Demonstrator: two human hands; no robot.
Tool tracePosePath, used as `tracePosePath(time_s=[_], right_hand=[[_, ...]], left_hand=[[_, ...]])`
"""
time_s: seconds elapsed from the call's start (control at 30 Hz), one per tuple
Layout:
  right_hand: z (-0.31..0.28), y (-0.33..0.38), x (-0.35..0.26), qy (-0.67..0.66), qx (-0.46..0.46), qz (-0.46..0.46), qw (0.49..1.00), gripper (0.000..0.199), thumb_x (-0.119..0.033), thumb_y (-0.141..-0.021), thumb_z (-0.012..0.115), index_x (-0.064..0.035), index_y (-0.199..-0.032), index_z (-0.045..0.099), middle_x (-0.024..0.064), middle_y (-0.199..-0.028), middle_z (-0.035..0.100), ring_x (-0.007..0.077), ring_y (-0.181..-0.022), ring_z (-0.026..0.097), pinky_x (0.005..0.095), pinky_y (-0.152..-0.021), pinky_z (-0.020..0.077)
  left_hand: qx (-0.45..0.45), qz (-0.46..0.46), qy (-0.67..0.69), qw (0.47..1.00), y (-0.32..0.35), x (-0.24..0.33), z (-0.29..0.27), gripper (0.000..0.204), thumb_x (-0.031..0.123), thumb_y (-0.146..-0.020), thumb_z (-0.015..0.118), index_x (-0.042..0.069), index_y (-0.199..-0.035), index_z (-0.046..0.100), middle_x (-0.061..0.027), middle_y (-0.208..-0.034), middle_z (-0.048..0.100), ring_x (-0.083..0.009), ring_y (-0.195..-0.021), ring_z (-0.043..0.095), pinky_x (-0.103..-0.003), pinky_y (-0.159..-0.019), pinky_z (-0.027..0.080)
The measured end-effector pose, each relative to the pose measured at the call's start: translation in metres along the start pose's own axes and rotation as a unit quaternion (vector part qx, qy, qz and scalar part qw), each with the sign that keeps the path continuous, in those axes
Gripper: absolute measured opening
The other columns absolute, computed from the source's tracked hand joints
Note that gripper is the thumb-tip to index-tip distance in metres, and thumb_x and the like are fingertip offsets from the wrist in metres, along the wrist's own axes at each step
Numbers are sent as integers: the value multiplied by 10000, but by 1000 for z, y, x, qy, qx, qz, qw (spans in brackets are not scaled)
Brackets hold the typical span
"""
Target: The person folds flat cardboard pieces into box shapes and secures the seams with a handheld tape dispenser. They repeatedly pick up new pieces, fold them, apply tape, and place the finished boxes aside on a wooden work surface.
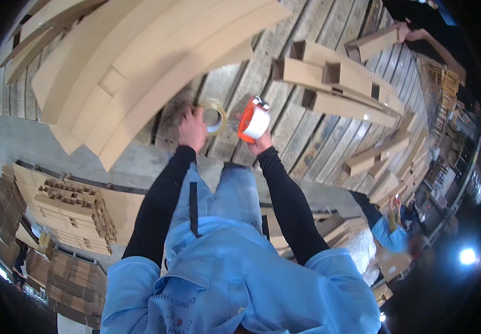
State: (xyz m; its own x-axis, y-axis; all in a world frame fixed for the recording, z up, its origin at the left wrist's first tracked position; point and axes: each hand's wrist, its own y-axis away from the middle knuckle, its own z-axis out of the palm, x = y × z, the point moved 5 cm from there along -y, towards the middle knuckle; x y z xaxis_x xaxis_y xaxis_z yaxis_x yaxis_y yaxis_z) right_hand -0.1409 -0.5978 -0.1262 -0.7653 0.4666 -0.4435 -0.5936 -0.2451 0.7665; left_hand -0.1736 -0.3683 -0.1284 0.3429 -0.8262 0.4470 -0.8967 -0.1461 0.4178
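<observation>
My left hand has its fingers closed at the left edge of a roll of clear yellowish packing tape, just above the wooden slats. In my right hand is an orange tape dispenser with a white-looking roll on it and a metal-coloured part at its top. The fingers of this hand are mostly hidden behind the dispenser. The two tape things are side by side with a small gap between them. Large flat cardboard sheets lie just beyond and left of my left hand.
The slatted wooden surface carries several long cardboard tubes to the right. Another person's hand touches a tube at the far right. A co-worker in blue is lower right. Stacked cardboard pieces are lower left.
</observation>
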Motion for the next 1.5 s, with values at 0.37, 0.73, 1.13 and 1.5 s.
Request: tracePosePath(time_s=[0.37, 0.73, 1.13, 1.5], right_hand=[[-64, 100, -145, 240, 80, -129, 959, 358, -224, -1060, 416, -67, -1361, 529, 180, -1166, 696, 269, -947, 720, 372, -810, 605], [-98, 40, -70, 639, 217, -136, 725, 520, -148, -798, 731, -2, -1280, 604, 226, -1191, 668, 384, -1112, 645, 445, -962, 506], [176, -40, 21, 66, 96, -97, 988, 583, -129, -920, 696, -17, -1420, 416, 138, -1270, 627, 227, -1117, 632, 371, -890, 545], [269, -18, 25, 133, 15, -128, 983, 712, -319, -956, 686, -97, -1526, 322, 139, -1563, 320, 211, -1343, 426, 411, -995, 441]], left_hand=[[154, 137, 14, 978, 19, 38, -95, 304, 250, -867, 695, 32, -1053, 595, -224, -1412, 465, -415, -1193, 531, -510, -967, 484], [350, 65, -203, 912, -175, -119, -344, 672, 350, -796, 796, -15, -1304, 548, -196, -1355, 570, -370, -1224, 552, -508, -1057, 405], [-253, 8, 194, 948, -187, -146, -299, 478, 230, -792, 780, -9, -1189, 664, -77, -1016, 728, -180, -918, 661, -333, -852, 515], [-284, 47, 506, 813, -92, -67, -202, 892, 361, -884, 745, 10, -1566, 290, -164, -1607, 327, -251, -1502, 268, -378, -1218, 234]])
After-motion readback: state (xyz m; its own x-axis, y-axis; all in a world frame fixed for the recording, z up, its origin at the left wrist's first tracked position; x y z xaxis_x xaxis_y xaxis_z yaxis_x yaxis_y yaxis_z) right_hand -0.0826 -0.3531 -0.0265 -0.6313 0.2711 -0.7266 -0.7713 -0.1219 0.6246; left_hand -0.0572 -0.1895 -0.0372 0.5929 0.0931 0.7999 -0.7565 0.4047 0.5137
